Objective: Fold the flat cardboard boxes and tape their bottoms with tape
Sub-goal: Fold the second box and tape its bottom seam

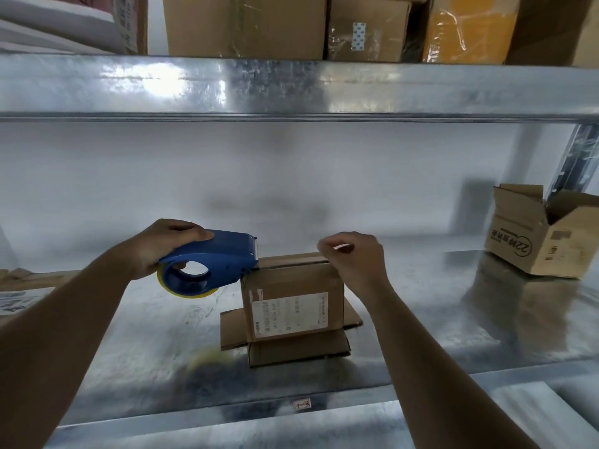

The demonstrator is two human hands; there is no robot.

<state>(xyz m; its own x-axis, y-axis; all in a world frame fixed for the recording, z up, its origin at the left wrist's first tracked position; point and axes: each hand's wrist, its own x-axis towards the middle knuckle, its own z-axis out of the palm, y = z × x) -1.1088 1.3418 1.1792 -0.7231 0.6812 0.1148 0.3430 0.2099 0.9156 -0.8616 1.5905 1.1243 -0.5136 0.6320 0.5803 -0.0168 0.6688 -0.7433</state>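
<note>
A small cardboard box [293,306] is standing on a metal shelf [421,335], its flaps splayed underneath. The left hand [162,246] is gripping a blue tape dispenser [209,262], fingers curled around it, its front edge touching the box's top left corner. The right hand [351,259] is hovering at the top right corner – fingers bunched, seemingly pinching tape, though blur is hiding it. Another open box [541,236] is sitting far right, partly cut off.

Metal shelf [129,335] under small box [293,306], open carton [538,241]
</note>
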